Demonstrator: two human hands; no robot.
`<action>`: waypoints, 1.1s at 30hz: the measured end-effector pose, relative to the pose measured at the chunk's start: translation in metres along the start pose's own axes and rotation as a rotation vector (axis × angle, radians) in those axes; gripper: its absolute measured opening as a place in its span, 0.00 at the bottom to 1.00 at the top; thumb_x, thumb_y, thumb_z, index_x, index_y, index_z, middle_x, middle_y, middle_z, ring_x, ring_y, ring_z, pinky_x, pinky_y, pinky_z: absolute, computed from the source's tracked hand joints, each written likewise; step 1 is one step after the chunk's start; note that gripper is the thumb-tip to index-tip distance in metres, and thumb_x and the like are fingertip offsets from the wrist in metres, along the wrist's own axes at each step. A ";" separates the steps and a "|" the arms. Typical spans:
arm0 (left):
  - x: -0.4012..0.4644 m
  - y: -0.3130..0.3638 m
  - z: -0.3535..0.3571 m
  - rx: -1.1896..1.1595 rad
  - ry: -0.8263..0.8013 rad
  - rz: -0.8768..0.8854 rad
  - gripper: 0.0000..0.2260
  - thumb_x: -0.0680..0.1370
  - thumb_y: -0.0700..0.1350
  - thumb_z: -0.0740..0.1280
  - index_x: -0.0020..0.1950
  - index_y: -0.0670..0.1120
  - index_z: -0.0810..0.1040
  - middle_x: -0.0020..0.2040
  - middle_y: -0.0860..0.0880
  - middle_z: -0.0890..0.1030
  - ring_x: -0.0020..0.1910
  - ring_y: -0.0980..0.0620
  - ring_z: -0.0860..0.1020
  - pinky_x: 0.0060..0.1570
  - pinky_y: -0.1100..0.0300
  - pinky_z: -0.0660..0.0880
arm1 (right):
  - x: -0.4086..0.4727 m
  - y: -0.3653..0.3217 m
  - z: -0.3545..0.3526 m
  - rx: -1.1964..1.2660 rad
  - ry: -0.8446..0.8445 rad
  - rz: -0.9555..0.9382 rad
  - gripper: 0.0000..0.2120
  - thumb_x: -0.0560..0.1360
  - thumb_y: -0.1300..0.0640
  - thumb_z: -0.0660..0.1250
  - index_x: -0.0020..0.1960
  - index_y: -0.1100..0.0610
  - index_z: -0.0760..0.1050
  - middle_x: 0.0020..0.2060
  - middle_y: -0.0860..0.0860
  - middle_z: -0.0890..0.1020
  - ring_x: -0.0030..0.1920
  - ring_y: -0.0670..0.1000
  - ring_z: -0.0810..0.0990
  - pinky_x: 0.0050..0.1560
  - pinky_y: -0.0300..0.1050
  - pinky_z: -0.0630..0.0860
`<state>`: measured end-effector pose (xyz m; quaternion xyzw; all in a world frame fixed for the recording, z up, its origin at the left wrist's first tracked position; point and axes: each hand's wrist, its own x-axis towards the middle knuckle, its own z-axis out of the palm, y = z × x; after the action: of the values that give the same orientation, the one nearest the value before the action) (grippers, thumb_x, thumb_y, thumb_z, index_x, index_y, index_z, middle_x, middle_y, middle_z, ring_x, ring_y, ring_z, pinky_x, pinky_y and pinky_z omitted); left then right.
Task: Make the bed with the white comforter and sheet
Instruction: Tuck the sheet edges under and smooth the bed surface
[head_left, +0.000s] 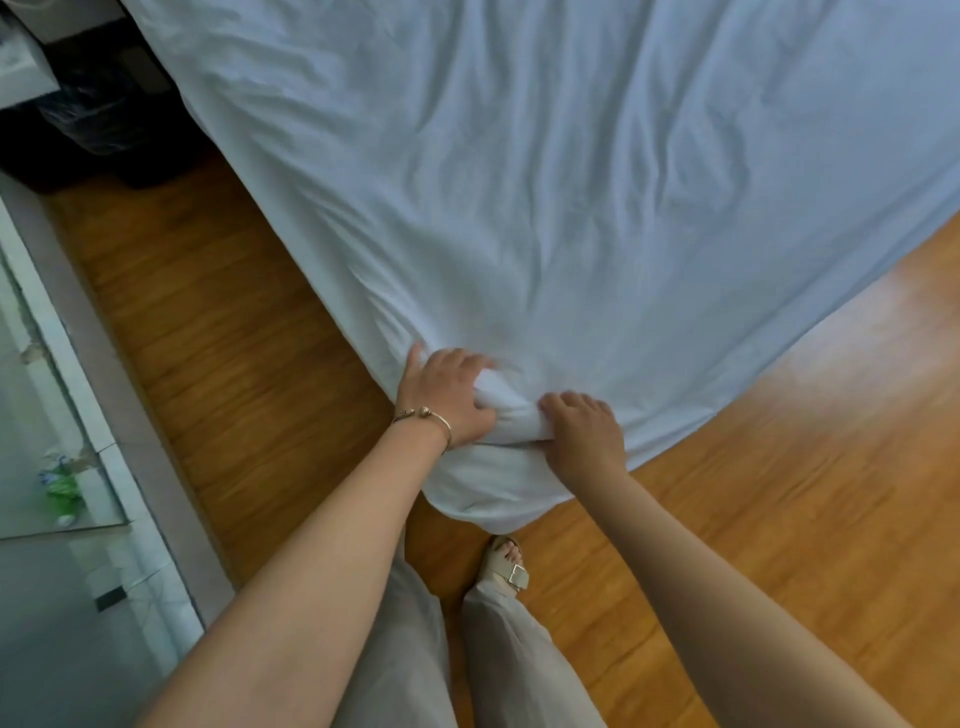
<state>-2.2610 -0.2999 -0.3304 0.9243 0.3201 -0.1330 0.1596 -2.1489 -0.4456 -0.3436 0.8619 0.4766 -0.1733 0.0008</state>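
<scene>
Both your hands hold the bed corner's bunched white sheet.

Your left hand and right hand each have a grip curled round one fold, just above the wooden floor and your sandal.

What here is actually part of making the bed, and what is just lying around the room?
Part of the job:
white sheet, its corner bunched
left hand and right hand, both gripping that corner

Just around:
dark bin beside the bed
green litter behind glass
wooden floor
</scene>
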 end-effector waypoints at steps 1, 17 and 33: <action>-0.003 -0.002 0.005 0.039 -0.006 0.014 0.22 0.73 0.54 0.60 0.67 0.56 0.68 0.64 0.54 0.72 0.66 0.51 0.68 0.73 0.49 0.52 | 0.003 0.000 -0.005 -0.034 -0.079 -0.026 0.13 0.74 0.61 0.63 0.58 0.55 0.74 0.52 0.52 0.78 0.57 0.55 0.76 0.52 0.45 0.69; 0.054 -0.027 0.033 0.057 -0.041 0.127 0.27 0.78 0.59 0.35 0.78 0.59 0.39 0.79 0.47 0.41 0.78 0.48 0.39 0.72 0.38 0.40 | 0.040 -0.046 0.019 0.295 0.002 0.339 0.29 0.82 0.41 0.48 0.76 0.58 0.59 0.78 0.56 0.54 0.78 0.57 0.50 0.75 0.56 0.51; -0.027 -0.090 0.044 -0.172 0.111 1.012 0.07 0.78 0.46 0.65 0.47 0.45 0.80 0.41 0.49 0.80 0.38 0.49 0.78 0.38 0.57 0.76 | -0.099 -0.100 0.090 0.370 0.345 0.437 0.08 0.72 0.57 0.74 0.51 0.55 0.81 0.46 0.49 0.81 0.44 0.53 0.79 0.38 0.46 0.78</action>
<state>-2.3448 -0.2642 -0.3802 0.9528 -0.1492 0.0370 0.2620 -2.3061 -0.4871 -0.3824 0.9459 0.2339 -0.1040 -0.1995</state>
